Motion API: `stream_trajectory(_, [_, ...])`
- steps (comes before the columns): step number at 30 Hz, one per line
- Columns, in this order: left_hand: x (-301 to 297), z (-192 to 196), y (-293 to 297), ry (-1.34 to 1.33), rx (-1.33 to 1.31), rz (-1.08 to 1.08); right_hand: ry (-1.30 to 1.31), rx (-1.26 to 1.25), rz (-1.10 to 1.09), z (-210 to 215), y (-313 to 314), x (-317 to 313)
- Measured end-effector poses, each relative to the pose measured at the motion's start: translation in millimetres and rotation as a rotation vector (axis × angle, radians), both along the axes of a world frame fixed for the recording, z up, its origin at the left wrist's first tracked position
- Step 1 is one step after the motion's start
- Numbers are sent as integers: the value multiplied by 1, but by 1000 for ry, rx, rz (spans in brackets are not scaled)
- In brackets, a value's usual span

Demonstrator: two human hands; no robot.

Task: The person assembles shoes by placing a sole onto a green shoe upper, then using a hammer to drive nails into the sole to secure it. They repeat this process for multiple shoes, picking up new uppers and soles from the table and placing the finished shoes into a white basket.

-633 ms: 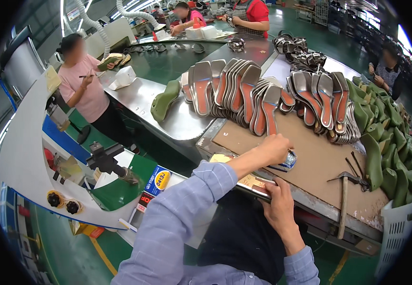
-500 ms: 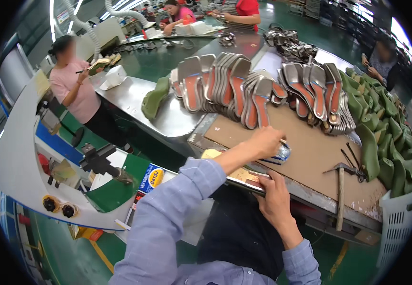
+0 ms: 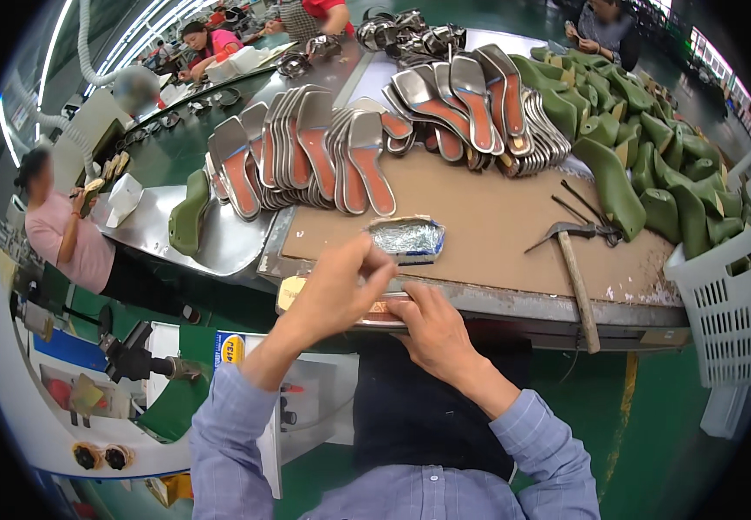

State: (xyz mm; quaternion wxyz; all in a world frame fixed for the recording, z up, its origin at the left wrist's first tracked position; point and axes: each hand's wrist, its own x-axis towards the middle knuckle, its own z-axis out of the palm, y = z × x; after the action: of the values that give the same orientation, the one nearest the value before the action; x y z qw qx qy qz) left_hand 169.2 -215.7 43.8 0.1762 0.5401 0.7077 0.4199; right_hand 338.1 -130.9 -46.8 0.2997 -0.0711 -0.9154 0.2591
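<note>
Where the two blue sleeves rise from the bottom of the frame, both hands meet at the near edge of the brown workbench (image 3: 514, 230), just below centre. Between them lies a flat insole piece (image 3: 367, 305), tan at its left end, resting along the bench's metal front lip. The left hand (image 3: 336, 290) is curled with its fingertips pinched together above the piece; whether they hold something small I cannot tell. The right hand (image 3: 432, 328) lies half-closed on the piece, thumb and fingers pressing its right end down.

One risk, as I judge it: the piece sits right on the edge, so if the right hand eases off it could tip and drop toward the green floor. The pinching fingers are also close to the pressing ones, so a slip could catch a fingertip.

Just above the hands, at centre, sits one small foil-lined tray (image 3: 407, 237). To the right, one hammer (image 3: 576, 273) lies with its handle pointing toward the lower right, beside a pair of dark pincers (image 3: 590, 217).

Further up, grey and orange insoles (image 3: 310, 156) lean in overlapping rows across the top centre; they overlap too much for a sure count, a few dozen by my guess. Green shoe lasts (image 3: 644, 147) pile along the upper right, roughly twenty or more, with one more last (image 3: 189, 212) alone at left. One white basket (image 3: 726, 308) stands at the right edge.

At least three other people show: one in pink (image 3: 68, 234) at left, others along the top
</note>
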Motion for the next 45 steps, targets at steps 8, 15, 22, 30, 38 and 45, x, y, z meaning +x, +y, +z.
stream_trajectory(8, [18,-19,-18,23,-81,-23,-143,413,-623,20,69,83])
stream_trajectory(15, [21,-19,-6,113,-194,8,-807,44,-802,19,132,160])
stream_trajectory(22, [18,-24,-7,67,-308,44,-102,-926,-612,45,67,162])
stream_trajectory(30, [20,-22,-8,167,-234,-12,15,-504,-309,70,29,142])
stream_trajectory(38, [23,-22,-13,179,-190,-13,206,-307,-32,118,15,117])
stream_trajectory(45, [21,-11,-10,266,-309,-32,20,-249,-90,107,11,104])
